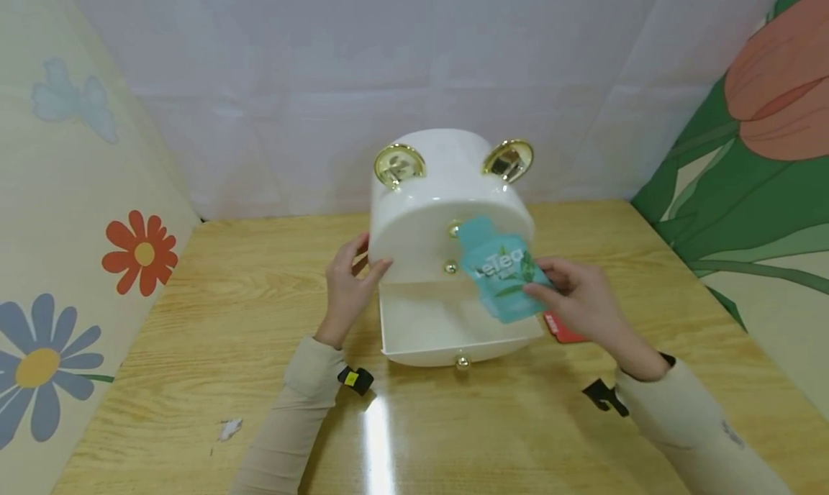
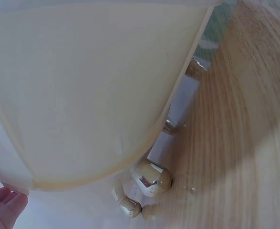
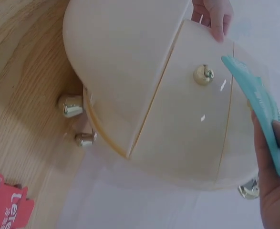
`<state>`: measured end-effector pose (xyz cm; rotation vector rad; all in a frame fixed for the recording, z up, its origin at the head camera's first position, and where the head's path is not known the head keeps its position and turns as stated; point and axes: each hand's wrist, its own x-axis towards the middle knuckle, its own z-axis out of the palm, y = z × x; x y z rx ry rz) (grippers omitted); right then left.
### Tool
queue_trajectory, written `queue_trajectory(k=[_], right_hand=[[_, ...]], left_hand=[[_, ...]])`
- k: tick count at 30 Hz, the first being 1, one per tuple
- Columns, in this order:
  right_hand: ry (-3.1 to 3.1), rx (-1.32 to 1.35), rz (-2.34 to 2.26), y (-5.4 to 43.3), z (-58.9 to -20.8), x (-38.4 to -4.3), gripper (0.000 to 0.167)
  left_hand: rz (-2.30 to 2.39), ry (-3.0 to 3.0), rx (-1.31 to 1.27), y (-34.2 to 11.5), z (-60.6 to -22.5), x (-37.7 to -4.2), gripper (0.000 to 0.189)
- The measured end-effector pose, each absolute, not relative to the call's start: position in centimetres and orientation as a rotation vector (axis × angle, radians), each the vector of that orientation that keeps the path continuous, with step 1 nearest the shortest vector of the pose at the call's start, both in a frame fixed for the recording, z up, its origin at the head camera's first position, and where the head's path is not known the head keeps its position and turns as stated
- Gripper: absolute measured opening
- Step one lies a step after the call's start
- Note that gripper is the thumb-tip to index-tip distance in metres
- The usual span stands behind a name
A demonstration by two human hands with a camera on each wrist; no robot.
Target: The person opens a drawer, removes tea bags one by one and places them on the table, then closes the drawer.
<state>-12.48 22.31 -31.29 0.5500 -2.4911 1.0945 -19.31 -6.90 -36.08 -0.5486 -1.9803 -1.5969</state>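
Observation:
A white drawer cabinet [image 1: 411, 229] with gold round ears stands in the middle of the table, its bottom drawer [image 1: 421, 357] pulled out. My left hand [image 1: 345, 285] holds the cabinet's left front edge, thumb on the front face and fingers along the side. Between thumb and fingers, my right hand [image 1: 583, 301] pinches a teal LeTea pouch [image 1: 504, 275] by its lower right corner. That pouch is held up before the cabinet front, overlapping the two closed upper drawers in the head view; the right wrist view shows it edge-on. A gold knob [image 1: 463, 362] sits on the open drawer's front.
A red packet [image 1: 566, 331] lies on the wooden table [image 1: 259, 293] to the cabinet's right, partly behind my right hand. Near the front left is a small white scrap [image 1: 229, 429]. Flower-printed panels flank the table, and a white sheet [image 1: 291, 85] hangs behind.

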Motion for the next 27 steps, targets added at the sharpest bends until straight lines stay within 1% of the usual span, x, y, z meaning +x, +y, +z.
queue_trajectory(k=[6, 10, 17, 22, 27], right_hand=[[-2.430, 0.433, 1.166, 24.4, -31.3, -12.2, 0.022], [-2.388, 0.346, 1.235, 26.6, -31.7, -12.3, 0.019], [-2.358, 0.220, 1.400, 31.0, -33.5, -13.1, 0.020], [-2.449, 0.035, 1.280, 31.0, -32.4, -12.4, 0.028], [-2.485, -0.091, 1.294, 31.5, -32.0, -12.3, 0.046]], left_hand=[[-1.599, -1.982, -0.549, -6.8, -36.1, -19.3, 0.045], [-1.615, -1.983, -0.545, -6.8, -36.1, -19.3, 0.046], [-1.627, -1.986, -0.528, -7.0, -35.8, -19.0, 0.046], [-1.616, -1.998, -0.524, -7.0, -35.7, -19.0, 0.046], [-1.629, -1.992, -0.518, -7.0, -35.7, -19.0, 0.046]])
